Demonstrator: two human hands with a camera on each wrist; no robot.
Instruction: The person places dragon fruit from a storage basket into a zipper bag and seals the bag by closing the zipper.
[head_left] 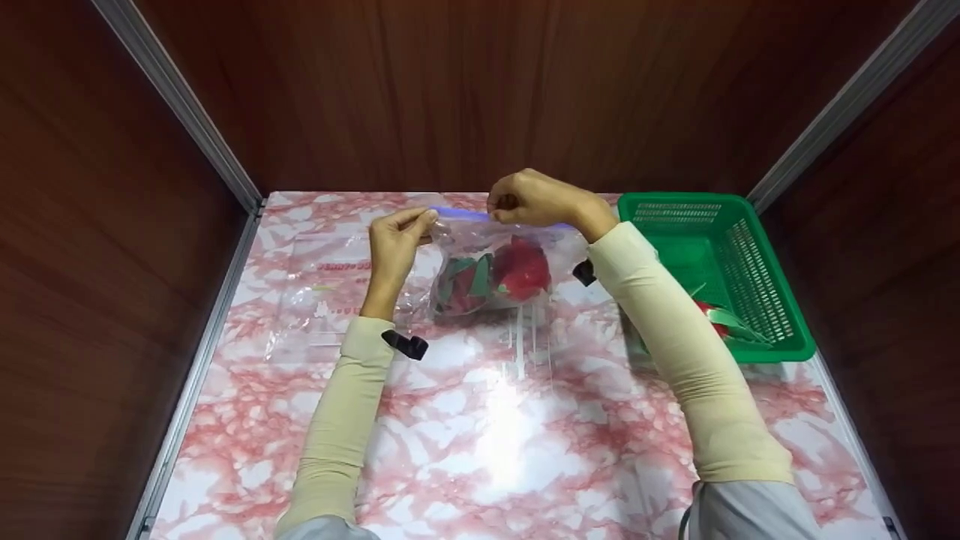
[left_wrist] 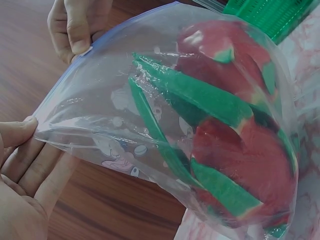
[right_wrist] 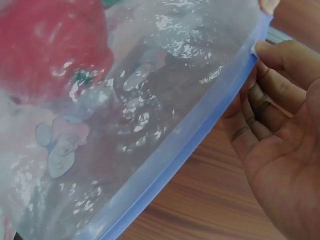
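Note:
A clear zipper bag [head_left: 480, 238] hangs between my hands with two red, green-leaved dragon fruits [head_left: 523, 271] inside. My left hand [head_left: 394, 244] pinches the bag's top corner between thumb and fingers. My right hand [head_left: 544, 199] is farther along the blue zipper strip [right_wrist: 172, 162], its thumb and finger pinching the small white slider [left_wrist: 86, 51]. In the left wrist view the dragon fruits [left_wrist: 245, 170] lie against the bottom of the bag, leaves pointing toward the zipper. Cartoon prints [right_wrist: 62, 145] mark the plastic.
A green basket [head_left: 780, 292] stands at the right, with another red and green fruit [head_left: 724, 322] partly hidden by my right forearm. At the left, a flat transparent bag [head_left: 322, 289] with red lettering lies on the marbled table [head_left: 450, 420]. Brown wooden panels [head_left: 450, 90] enclose the back and sides.

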